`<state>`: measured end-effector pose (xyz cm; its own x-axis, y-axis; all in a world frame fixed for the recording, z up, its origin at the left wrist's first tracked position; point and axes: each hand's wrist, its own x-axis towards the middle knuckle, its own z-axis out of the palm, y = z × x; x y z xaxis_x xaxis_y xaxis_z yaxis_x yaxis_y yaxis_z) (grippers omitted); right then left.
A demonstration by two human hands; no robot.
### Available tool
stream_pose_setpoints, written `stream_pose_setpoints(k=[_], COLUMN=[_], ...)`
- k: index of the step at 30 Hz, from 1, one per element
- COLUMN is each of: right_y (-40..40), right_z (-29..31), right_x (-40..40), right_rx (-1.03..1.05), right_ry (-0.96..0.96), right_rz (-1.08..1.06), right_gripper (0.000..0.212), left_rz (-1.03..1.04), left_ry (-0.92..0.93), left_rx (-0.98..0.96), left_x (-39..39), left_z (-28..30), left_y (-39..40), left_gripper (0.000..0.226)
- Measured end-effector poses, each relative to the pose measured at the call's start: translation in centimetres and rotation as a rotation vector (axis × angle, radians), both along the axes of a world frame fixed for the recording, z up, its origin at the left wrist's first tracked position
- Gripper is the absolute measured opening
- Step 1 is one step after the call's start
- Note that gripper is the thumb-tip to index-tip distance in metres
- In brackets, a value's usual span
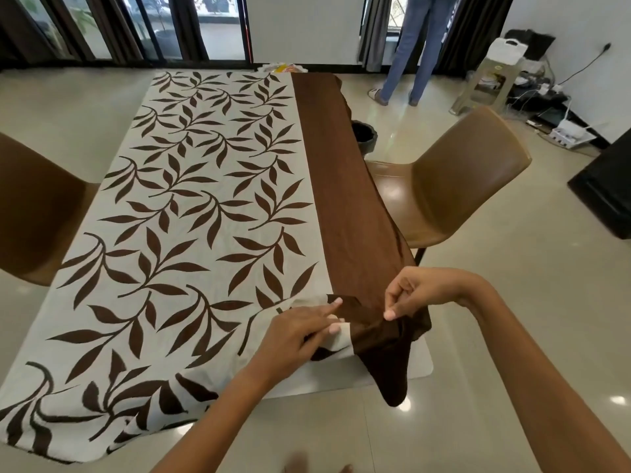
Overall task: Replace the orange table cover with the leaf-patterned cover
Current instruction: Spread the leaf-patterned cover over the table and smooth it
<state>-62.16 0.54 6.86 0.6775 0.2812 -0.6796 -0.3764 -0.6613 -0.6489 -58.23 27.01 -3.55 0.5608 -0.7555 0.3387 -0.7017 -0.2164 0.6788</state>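
Leaf-patterned cover (191,213): lies spread over the table, pale cloth with dark brown leaves and a plain brown band along the right edge; the band hangs over the right side and bunches at the near right corner.
Table (418,365): only a pale strip of its top shows bare at the near right corner, under the bunched cloth.
Left hand (304,331): rests on the cover near the near right corner, forefinger stretched flat on the cloth, the other fingers curled around a folded-over flap of the pale edge.
Right hand (409,295): held just above the brown band, thumb and fingertips pinching a gather of the brown cloth.
Orange cover: cannot tell where it is.
Chairs: one tan chair (454,189) stands by the right edge, another (34,213) by the left edge.
Another person (409,49): stands in jeans by the far window.
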Motion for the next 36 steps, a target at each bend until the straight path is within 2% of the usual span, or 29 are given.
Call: stream_pose_setpoints(k=[2,5,6,8,10,12,14,16,18,20,22,24,31,36], right_y=[0.3,2.0,2.7,3.8,4.2,4.3,4.4,4.6,5.1,5.9,6.2,5.7,2.5,6.1], right_z=[-2.7,-8.4,-10.3,-13.8,-16.3,-18.0,-19.1,-19.9,-20.7,-21.6,-22.3,-22.8,-23.2,-23.2], right_x=[0.1,0.4,0.5,0.8,1.2,1.4,1.1,0.4,-0.6,-1.8,-3.2,-4.2,-3.0,-4.8], right_rx=[-0.065,-0.354,-0.432,-0.519,-0.606,-0.667,-0.736,-0.811,-0.852,-0.859,-0.884,-0.894,-0.863,-0.874], right_ry=[-0.046,-0.368,-0.389,-0.273,-0.214,-0.250,-0.319,-0.373,-0.394,-0.408,-0.453,-0.506,-0.586,-0.619], right_rz=[-0.170,-0.458,-0.444,-0.286,-0.188,-0.174,-0.162,-0.146,-0.181,-0.259,-0.299,-0.307,-0.289,-0.418], right_gripper=[0.025,0.028,0.034,0.054,0.066,0.071,0.072,0.074,0.078,0.080,0.082,0.080,0.073,0.070], left_rz=[-0.086,-0.209,-0.249,-0.350,-0.465,-0.538,-0.433,-0.093,0.290,0.465,0.478,0.461,0.465,0.498], left_ry=[0.013,-0.093,-0.190,-0.371,-0.407,-0.349,-0.197,-0.120,-0.039,0.110,0.144,0.111,0.088,0.064], left_rx=[0.096,0.252,0.305,0.393,0.411,0.360,0.267,0.258,0.442,0.673,0.799,0.840,0.798,0.818], left_x=[-1.6,-4.4,-5.4,-7.5,-9.6,-11.2,-11.1,-8.6,-4.9,-2.1,-1.2,-1.4,-1.4,-2.5], left_z=[-0.7,-2.8,-3.5,-4.9,-5.9,-6.1,-6.1,-6.7,-7.6,-9.3,-11.3,-12.5,-12.7,-13.1], left_y=[0.2,0.7,0.9,1.2,1.6,2.3,2.9,2.9,2.8,2.8,3.0,3.0,1.4,0.9], left_gripper=[0.034,0.037,0.039,0.037,0.035,0.038,0.044,0.048,0.056,0.076,0.089,0.089,0.094,0.090])
